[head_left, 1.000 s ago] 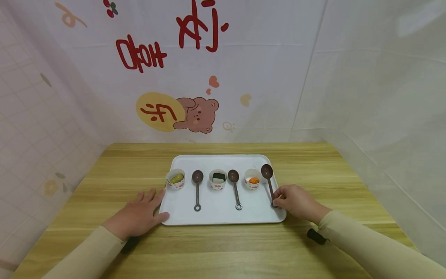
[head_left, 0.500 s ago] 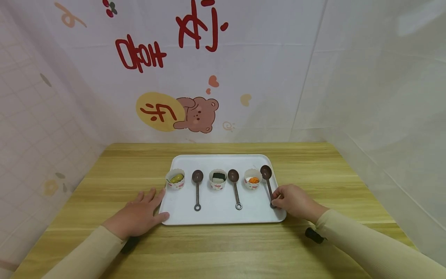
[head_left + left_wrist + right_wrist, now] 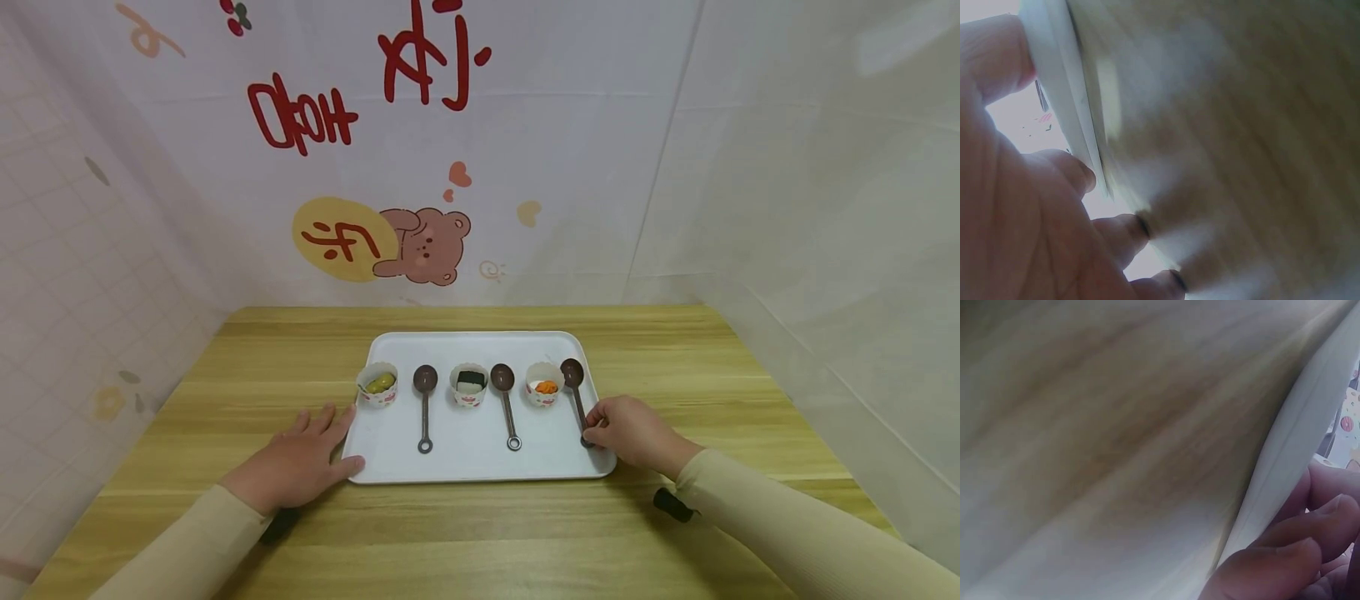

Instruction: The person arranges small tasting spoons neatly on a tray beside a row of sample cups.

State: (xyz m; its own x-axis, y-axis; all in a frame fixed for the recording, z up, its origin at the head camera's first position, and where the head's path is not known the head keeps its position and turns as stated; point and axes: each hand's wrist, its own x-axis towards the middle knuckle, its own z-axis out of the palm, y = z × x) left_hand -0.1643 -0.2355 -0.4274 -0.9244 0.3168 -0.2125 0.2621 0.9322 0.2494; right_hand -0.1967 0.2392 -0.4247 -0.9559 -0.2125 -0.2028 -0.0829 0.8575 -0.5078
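On the white tray (image 3: 465, 462), my right hand (image 3: 633, 432) pinches the handle end of the rightmost brown spoon (image 3: 572, 372), whose bowl points away from me. The tray's right rim (image 3: 1297, 425) runs beside these fingers in the right wrist view. My left hand (image 3: 296, 462) lies spread at the left edge, thumb and forefinger touching the tray. Two more brown spoons, one left (image 3: 425, 380) and one in the middle (image 3: 502, 379), alternate with three paper cups: one with green pieces (image 3: 378, 396), one with a seaweed-wrapped rice ball (image 3: 468, 398), one with an orange piece (image 3: 542, 398).
The tray stands on a wood-grain table (image 3: 480, 533). Behind it hangs a white cloth (image 3: 585, 150) with red characters and a printed bear, and pale sheets enclose both sides. A black wrist device (image 3: 672, 505) sits under the right forearm.
The rightmost spoon's bowl has shifted slightly left and toward me, and my right hand has slid a little left with it. My left hand stays in place.
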